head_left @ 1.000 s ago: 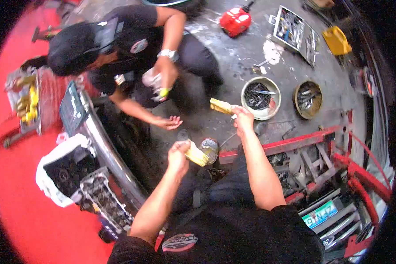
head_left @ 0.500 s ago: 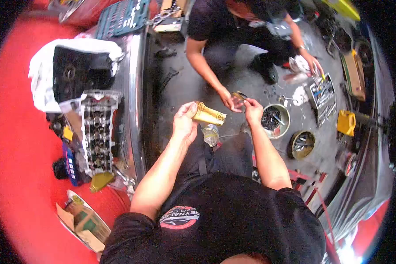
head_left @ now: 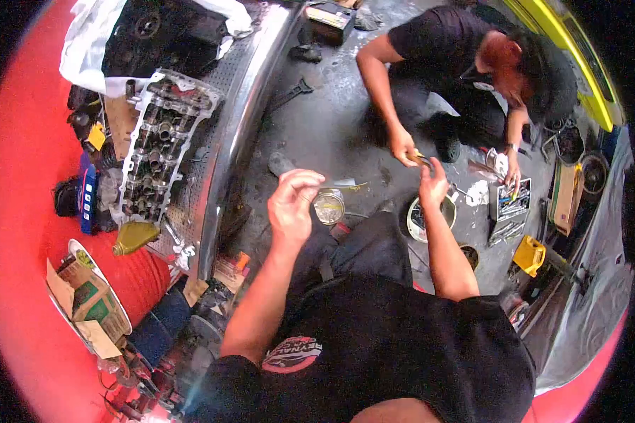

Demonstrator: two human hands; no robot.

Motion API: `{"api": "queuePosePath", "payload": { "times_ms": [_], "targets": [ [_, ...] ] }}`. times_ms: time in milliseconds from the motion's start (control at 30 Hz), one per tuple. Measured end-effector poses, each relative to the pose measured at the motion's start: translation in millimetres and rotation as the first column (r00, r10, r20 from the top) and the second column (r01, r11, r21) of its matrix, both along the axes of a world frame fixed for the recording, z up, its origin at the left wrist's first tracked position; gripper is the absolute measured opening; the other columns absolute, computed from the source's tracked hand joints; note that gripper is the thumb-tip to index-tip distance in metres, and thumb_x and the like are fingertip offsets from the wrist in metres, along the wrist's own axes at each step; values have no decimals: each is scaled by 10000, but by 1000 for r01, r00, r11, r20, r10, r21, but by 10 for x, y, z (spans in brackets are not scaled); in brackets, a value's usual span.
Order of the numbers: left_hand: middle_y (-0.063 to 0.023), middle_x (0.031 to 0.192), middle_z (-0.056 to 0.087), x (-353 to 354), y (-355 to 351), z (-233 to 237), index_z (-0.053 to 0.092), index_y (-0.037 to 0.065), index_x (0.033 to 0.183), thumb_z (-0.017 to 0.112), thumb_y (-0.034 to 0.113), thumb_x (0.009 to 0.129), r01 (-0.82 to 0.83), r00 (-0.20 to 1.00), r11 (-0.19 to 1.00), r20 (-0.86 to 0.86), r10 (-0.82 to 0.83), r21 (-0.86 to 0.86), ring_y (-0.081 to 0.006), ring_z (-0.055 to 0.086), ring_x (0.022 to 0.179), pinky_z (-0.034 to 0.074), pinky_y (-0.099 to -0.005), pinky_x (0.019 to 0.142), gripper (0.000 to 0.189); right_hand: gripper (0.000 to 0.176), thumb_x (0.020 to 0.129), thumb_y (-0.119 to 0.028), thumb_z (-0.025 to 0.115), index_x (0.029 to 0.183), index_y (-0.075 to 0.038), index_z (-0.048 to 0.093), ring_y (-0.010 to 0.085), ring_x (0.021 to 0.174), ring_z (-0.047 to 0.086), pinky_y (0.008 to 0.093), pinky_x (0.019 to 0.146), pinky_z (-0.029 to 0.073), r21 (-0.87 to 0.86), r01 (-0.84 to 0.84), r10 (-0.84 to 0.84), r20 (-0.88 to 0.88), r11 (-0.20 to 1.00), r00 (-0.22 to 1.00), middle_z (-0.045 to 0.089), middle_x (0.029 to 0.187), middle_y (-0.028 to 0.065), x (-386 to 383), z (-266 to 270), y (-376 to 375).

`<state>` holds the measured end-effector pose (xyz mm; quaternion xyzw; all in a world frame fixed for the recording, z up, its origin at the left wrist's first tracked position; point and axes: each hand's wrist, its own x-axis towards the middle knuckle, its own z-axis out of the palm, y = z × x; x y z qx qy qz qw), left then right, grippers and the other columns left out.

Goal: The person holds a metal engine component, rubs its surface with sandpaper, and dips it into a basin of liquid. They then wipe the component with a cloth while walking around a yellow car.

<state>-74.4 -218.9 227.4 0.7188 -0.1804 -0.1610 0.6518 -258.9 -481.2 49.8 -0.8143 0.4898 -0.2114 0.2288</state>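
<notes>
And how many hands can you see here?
4: left hand near the can; right hand and a co-worker's hand at one small object; co-worker's other hand at the toolbox.

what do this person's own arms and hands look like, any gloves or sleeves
Short black shirt sleeves cover only the upper arms; below them the forearms are bare. The left hand and right hand are ungloved, and no watch shows on either wrist.
</notes>
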Motion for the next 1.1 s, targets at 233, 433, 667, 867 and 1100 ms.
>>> {"api": "queuePosePath", "payload": {
  "times_ms": [233,433,667,867,1100],
  "targets": [
    [-49,991,651,579,415,275,667,132,867,687,52,696,8,755,957,626,-196,291,-301,500,1049,415,-440,910,191,436,982,-432,480,1104,-36,617,50,437,384,204,392,294,987,-82,-9,82,-137,997,699,855,56,1191,1534,1084],
    [-44,1010,642,1188,758,64,686,119,906,722,37,670,215,787,915,494,-370,342,-270,538,1014,436,-424,878,252,159,845,-230,730,762,-108,669,18,431,382,201,393,232,988,-146,-160,136,-50,978,574,609,-49,2115,1355,1691],
    [-88,990,643,1754,390,-231,667,49,1043,774,98,718,152,987,886,-108,-116,439,-292,560,990,461,-380,838,345,180,841,-228,741,737,-104,662,39,546,457,223,504,330,972,-175,184,145,158,972,566,625,-73,2498,1214,1409],
    [-86,868,619,1958,-24,-1284,692,57,903,690,28,742,218,957,850,67,-283,479,-279,553,862,457,-390,778,164,185,854,-160,699,978,-22,702,142,747,603,313,721,491,724,-518,513,262,455,817,658,774,87,2751,533,1006],
    [-91,928,652,2027,-529,-2332,671,49,1041,639,-7,824,49,963,851,200,-179,522,-255,608,701,510,-349,645,227,281,911,-88,636,1156,48,617,95,856,634,240,789,498,925,-370,18,370,82,929,696,928,57,3078,-599,593]
  ]
}}
